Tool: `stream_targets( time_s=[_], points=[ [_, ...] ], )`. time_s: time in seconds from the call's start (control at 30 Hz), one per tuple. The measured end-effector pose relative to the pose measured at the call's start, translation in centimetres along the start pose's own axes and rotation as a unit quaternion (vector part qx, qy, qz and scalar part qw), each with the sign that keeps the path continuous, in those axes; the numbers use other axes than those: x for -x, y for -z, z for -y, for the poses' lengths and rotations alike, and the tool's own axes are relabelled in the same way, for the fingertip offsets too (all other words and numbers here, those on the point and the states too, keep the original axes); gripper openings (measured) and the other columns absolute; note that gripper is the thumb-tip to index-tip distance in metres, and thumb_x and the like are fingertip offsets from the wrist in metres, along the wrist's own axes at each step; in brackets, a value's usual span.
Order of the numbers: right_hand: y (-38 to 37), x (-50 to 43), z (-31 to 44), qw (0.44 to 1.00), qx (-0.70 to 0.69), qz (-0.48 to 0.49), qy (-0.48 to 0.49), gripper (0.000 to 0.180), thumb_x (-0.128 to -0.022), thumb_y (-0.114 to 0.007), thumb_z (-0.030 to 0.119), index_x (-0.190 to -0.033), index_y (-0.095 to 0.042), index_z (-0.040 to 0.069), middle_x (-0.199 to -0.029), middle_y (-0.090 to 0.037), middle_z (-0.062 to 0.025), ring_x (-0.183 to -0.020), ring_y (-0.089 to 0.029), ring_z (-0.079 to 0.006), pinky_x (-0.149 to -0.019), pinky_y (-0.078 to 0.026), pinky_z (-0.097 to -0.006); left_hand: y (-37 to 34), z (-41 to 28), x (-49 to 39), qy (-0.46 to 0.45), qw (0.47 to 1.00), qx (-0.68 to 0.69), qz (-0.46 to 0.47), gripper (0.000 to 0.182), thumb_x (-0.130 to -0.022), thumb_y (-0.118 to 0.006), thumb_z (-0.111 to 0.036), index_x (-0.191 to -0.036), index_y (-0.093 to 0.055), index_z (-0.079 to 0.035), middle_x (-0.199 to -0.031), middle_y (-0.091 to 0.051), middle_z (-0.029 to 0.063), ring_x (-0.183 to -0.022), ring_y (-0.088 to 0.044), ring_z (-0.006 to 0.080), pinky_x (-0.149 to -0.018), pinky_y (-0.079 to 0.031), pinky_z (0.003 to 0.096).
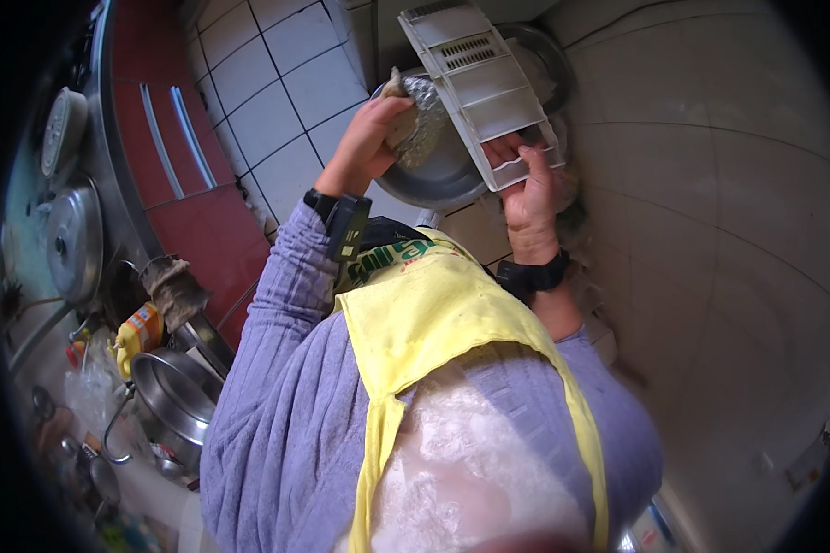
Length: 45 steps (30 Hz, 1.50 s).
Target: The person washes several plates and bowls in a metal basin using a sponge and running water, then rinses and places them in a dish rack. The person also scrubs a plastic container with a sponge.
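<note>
My left hand grips a scouring pad or cloth, part beige and part shiny silver, close to the left edge of a long white plastic frame. That slatted frame, with a grille near its far end, is held at its near end by my right hand, thumb on top and fingers showing through the opening. Beneath both hands a round metal basin stands on the tiled floor. Another round basin is partly hidden behind the frame.
At left runs a counter with red cabinet fronts. On it are a metal lid, a steel pot, a yellow bottle and a grey rag. A pale tiled wall rises at right.
</note>
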State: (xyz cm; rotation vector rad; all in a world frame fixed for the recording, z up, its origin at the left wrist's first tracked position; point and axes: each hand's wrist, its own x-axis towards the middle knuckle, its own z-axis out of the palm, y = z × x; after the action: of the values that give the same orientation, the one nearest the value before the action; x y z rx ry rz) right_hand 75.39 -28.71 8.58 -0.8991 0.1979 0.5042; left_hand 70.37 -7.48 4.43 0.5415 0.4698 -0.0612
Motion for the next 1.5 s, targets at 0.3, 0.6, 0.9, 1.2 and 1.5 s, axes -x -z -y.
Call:
stream_targets(
  time_s=[0.3,0.6,0.9,1.2,1.5],
  points=[
    [-0.6,0.3,0.4,0.994,0.040,0.052,0.086,0.021,-0.081,-0.054,0.000,-0.097,-0.044,0.009,-0.109,-0.058,-0.0239,-0.096,-0.061,-0.0403,-0.084,-0.051,-0.0576,0.0,-0.5,3.5,-0.152,0.987,0.037,-0.024,0.016,-0.087,-0.053,-0.009,-0.101,-0.056,-0.003,-0.093,-0.061,0.0057,-0.082,-0.062,0.0162,-0.073,-0.052,0.0311],
    [-0.4,0.9,-0.7,0.989,0.078,0.071,0.101,0.020,-0.083,-0.049,-0.006,-0.096,-0.042,0.007,-0.099,-0.060,-0.0184,-0.092,-0.063,-0.0330,-0.081,-0.054,-0.0499,-5.1,1.1,2.3,-0.463,0.632,-0.616,0.083,0.047,-0.079,-0.056,-0.008,-0.124,-0.048,0.001,-0.128,-0.051,0.0188,-0.117,-0.050,0.0305,-0.102,-0.036,0.0418],
    [-0.4,1.2,0.8,0.983,0.096,0.083,0.134,0.020,-0.083,-0.051,-0.004,-0.099,-0.043,0.007,-0.098,-0.061,-0.0174,-0.089,-0.063,-0.0324,-0.081,-0.054,-0.0490,-5.4,2.5,2.9,-0.436,0.665,-0.605,0.027,0.049,-0.082,-0.055,-0.010,-0.130,-0.047,-0.008,-0.115,-0.060,0.0135,-0.105,-0.057,0.0227,-0.094,-0.042,0.0325],
    [-0.3,1.3,1.1,0.968,0.143,0.099,0.179,0.024,-0.082,-0.048,-0.006,-0.103,-0.040,0.002,-0.104,-0.059,-0.0192,-0.094,-0.062,-0.0318,-0.084,-0.053,-0.0505,-3.6,3.0,6.0,-0.264,0.964,0.010,0.018,0.020,-0.094,-0.052,-0.017,-0.104,-0.059,-0.001,-0.093,-0.057,-0.0018,-0.083,-0.051,0.0065,-0.074,-0.043,0.0223],
    [-1.2,1.8,0.8,0.954,0.196,0.101,0.201,0.023,-0.079,-0.052,-0.004,-0.099,-0.042,0.003,-0.095,-0.059,-0.0123,-0.085,-0.061,-0.0207,-0.078,-0.053,-0.0369,-6.2,4.9,6.7,-0.499,0.530,-0.685,0.003,0.047,-0.068,-0.062,-0.007,-0.115,-0.056,-0.008,-0.108,-0.062,0.0070,-0.103,-0.057,0.0230,-0.093,-0.041,0.0370]
  ],
)
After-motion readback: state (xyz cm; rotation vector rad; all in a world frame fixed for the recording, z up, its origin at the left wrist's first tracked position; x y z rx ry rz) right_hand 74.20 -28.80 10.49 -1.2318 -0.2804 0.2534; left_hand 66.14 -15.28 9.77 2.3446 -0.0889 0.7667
